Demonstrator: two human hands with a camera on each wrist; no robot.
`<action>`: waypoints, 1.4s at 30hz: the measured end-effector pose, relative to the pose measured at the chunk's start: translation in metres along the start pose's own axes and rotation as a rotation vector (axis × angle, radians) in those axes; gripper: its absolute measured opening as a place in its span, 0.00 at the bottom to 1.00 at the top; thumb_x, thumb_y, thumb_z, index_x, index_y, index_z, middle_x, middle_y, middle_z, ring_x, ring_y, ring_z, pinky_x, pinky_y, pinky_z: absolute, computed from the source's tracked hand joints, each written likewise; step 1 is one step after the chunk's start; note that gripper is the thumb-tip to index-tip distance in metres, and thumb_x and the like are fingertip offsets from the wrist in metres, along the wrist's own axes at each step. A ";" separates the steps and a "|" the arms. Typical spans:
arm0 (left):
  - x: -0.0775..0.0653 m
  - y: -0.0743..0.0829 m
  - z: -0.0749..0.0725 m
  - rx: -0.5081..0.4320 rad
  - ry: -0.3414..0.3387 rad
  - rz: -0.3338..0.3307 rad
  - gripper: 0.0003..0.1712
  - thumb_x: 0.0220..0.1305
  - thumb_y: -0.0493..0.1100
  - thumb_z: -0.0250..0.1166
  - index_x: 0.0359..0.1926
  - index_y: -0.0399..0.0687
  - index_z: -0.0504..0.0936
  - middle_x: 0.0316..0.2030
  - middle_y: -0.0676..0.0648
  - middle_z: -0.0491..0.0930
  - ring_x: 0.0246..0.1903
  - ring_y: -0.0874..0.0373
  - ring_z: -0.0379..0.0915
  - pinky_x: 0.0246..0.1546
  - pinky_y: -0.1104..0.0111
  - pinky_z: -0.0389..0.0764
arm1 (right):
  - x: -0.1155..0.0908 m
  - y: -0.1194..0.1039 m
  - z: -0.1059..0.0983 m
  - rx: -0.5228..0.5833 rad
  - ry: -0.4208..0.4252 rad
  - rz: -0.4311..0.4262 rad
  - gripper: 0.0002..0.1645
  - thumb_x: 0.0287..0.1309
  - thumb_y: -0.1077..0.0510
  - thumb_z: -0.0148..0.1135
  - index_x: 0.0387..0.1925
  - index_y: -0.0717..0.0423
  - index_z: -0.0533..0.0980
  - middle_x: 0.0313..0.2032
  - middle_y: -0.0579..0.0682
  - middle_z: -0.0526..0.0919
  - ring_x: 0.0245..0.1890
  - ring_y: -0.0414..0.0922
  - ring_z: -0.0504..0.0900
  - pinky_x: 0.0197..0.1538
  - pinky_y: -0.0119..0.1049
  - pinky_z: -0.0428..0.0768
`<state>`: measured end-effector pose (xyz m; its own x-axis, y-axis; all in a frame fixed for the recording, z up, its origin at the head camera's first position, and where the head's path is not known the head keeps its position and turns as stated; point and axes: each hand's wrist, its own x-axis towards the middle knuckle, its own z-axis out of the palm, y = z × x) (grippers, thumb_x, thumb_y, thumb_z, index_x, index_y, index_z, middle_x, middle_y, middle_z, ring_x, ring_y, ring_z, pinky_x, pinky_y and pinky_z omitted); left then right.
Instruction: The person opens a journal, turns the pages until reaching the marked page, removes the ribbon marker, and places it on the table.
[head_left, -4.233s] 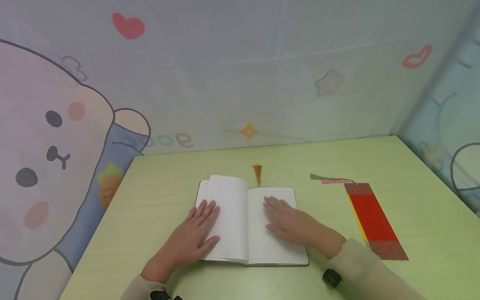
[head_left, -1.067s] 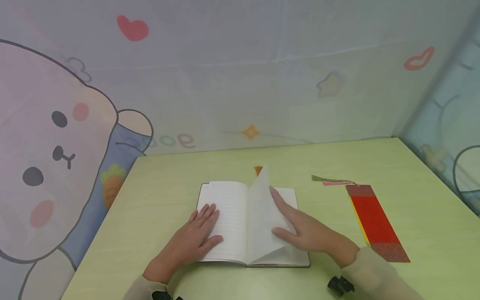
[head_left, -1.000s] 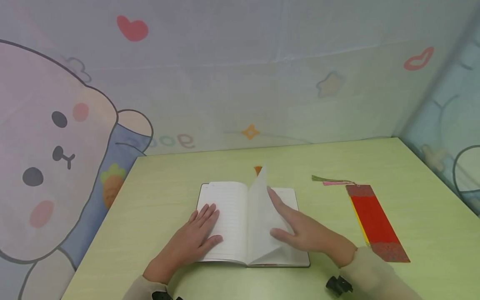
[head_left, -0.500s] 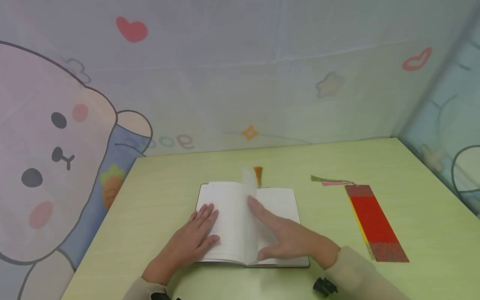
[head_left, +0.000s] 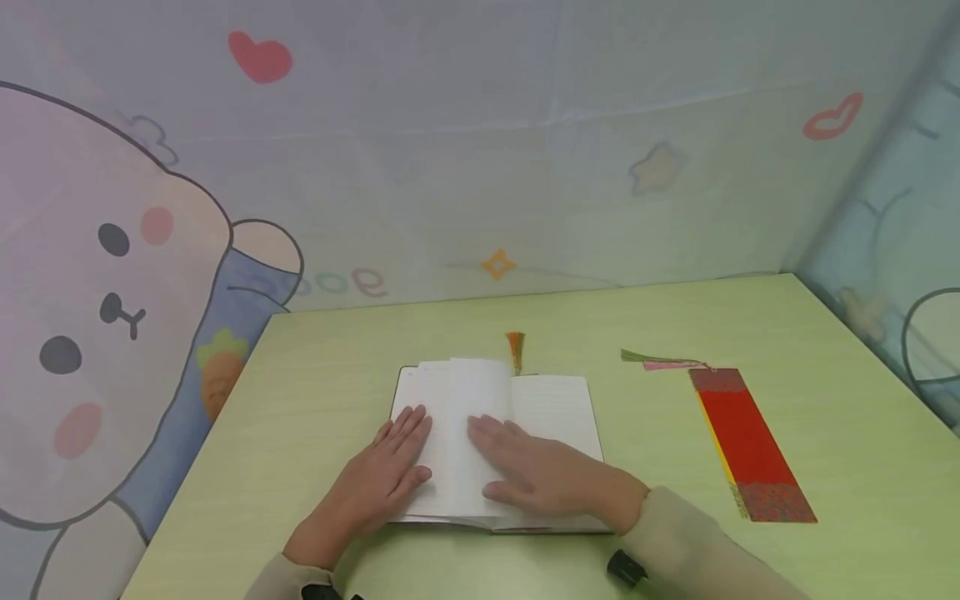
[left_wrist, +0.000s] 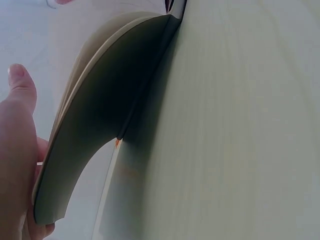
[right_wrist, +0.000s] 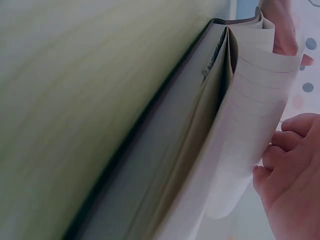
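In the head view, an open notebook with white ruled pages and a dark cover (head_left: 558, 400) lies near the middle of a pale yellow-green bench (head_left: 360, 350), towards the near side. The person's left hand (head_left: 375, 479) rests on the left page, its four fingers straight and close together, the thumb held apart from them. The right hand (head_left: 543, 475) lies across a single white leaf (head_left: 480, 387) that curves over to the left side of the notebook; its fingers are extended and close together, the thumb apart. Neither hand is clamped on anything. Cream sleeves (head_left: 697, 533) cover both forearms. A small orange-and-green tassel (head_left: 515, 350) lies at the notebook's far edge. Well to the right is a long flat red strip with patterned ends (head_left: 750, 442), a yellow edge showing along its left; one green tassel (head_left: 645, 357) and one pink tassel (head_left: 667, 365) reach left from its far end. Behind the bench hangs a pale printed cloth (head_left: 450, 167).

In the left wrist view, the notebook's left part arches over a dark shadow, the left hand against its outer side, thumb raised; the other fingers are partly hidden.

In the right wrist view, the leaf bulges in a curve beside the right hand, whose fingertips cannot be made out clearly.
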<state>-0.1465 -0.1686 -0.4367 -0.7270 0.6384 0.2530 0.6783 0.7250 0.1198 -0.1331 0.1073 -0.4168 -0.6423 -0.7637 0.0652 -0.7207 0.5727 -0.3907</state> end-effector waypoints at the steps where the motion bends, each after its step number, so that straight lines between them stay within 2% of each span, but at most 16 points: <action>1: 0.000 0.000 0.000 0.001 0.002 0.000 0.36 0.69 0.56 0.47 0.67 0.33 0.58 0.68 0.40 0.55 0.68 0.47 0.48 0.65 0.55 0.54 | 0.002 -0.001 0.001 -0.013 -0.005 0.001 0.43 0.67 0.34 0.33 0.73 0.53 0.40 0.72 0.46 0.40 0.71 0.41 0.40 0.69 0.40 0.51; 9: 0.002 0.001 0.000 0.022 -0.004 -0.015 0.39 0.69 0.59 0.45 0.67 0.32 0.57 0.68 0.39 0.55 0.68 0.48 0.48 0.65 0.55 0.54 | 0.013 -0.008 0.003 -0.045 -0.016 -0.004 0.45 0.65 0.31 0.32 0.72 0.55 0.46 0.72 0.48 0.45 0.70 0.47 0.46 0.68 0.41 0.53; 17: 0.003 0.004 -0.001 0.030 -0.043 -0.074 0.44 0.67 0.62 0.48 0.69 0.33 0.53 0.69 0.40 0.51 0.69 0.49 0.44 0.66 0.56 0.53 | 0.022 -0.012 0.005 -0.021 -0.028 0.001 0.44 0.66 0.32 0.31 0.72 0.54 0.45 0.72 0.47 0.44 0.70 0.47 0.45 0.68 0.40 0.52; 23: 0.004 0.005 0.000 0.026 -0.028 -0.069 0.48 0.65 0.65 0.48 0.69 0.31 0.51 0.70 0.38 0.49 0.69 0.48 0.43 0.66 0.56 0.53 | 0.025 -0.012 0.008 -0.026 -0.036 -0.005 0.44 0.66 0.33 0.32 0.72 0.56 0.45 0.72 0.48 0.44 0.70 0.46 0.44 0.69 0.39 0.50; 31: 0.003 0.004 0.001 0.017 -0.017 -0.021 0.44 0.66 0.61 0.50 0.69 0.33 0.52 0.70 0.38 0.49 0.69 0.47 0.42 0.65 0.53 0.53 | 0.020 -0.009 0.007 -0.017 -0.017 0.030 0.44 0.65 0.31 0.33 0.72 0.53 0.46 0.72 0.46 0.44 0.70 0.46 0.45 0.68 0.40 0.54; 38: 0.003 0.004 0.001 0.018 -0.034 -0.024 0.41 0.68 0.59 0.48 0.70 0.36 0.52 0.70 0.40 0.49 0.69 0.48 0.42 0.66 0.53 0.52 | 0.015 -0.005 0.006 -0.032 0.010 0.031 0.45 0.65 0.31 0.33 0.72 0.54 0.45 0.72 0.46 0.44 0.70 0.44 0.44 0.68 0.39 0.52; 42: 0.002 0.003 0.002 0.014 -0.028 -0.019 0.36 0.68 0.54 0.49 0.70 0.40 0.54 0.70 0.42 0.51 0.69 0.50 0.42 0.66 0.53 0.52 | 0.012 -0.002 0.004 -0.036 0.024 0.036 0.46 0.64 0.30 0.32 0.72 0.54 0.45 0.72 0.47 0.43 0.70 0.44 0.44 0.68 0.40 0.53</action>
<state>-0.1461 -0.1649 -0.4374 -0.7427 0.6309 0.2243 0.6626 0.7407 0.1108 -0.1381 0.0957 -0.4183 -0.6737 -0.7354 0.0735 -0.7055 0.6103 -0.3602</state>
